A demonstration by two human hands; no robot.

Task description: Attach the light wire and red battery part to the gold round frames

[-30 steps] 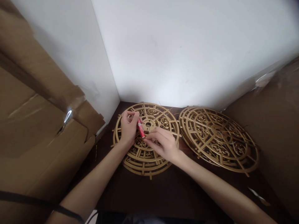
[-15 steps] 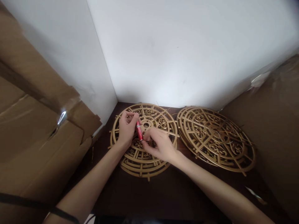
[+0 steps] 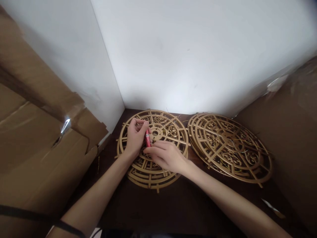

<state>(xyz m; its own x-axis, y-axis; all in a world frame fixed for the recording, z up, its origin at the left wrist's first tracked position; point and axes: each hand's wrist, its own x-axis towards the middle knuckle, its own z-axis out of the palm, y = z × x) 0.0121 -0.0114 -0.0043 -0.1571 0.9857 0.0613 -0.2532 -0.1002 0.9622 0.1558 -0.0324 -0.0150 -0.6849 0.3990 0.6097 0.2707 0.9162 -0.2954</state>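
Note:
A small red tube [image 3: 148, 140] with a pale band stands tilted above the left stack of round gold openwork panels [image 3: 149, 174]. It may be a pen or a glue tube; I cannot tell which. Its upper end is pinched between the thumb and fingers of my left hand [image 3: 137, 135]. At the lower end, my right hand [image 3: 168, 154] has its fingers closed around or against the tube, partly covering it. Both hands hover over the near left part of the top panel, whose ring centre [image 3: 155, 133] shows just beyond the tube.
To the right lies a second stack of gold round panels [image 3: 230, 148] with thin wires among them. A small blade-like tool [image 3: 273, 208] rests on the dark table [image 3: 153, 211]. Cardboard boxes [image 3: 29, 158] flank both sides, and a white wall [image 3: 188, 59] rises behind.
My right hand's fingers have shifted slightly left and flattened over the tube's lower end. The tube stands a little more upright. My left hand is nearly unmoved.

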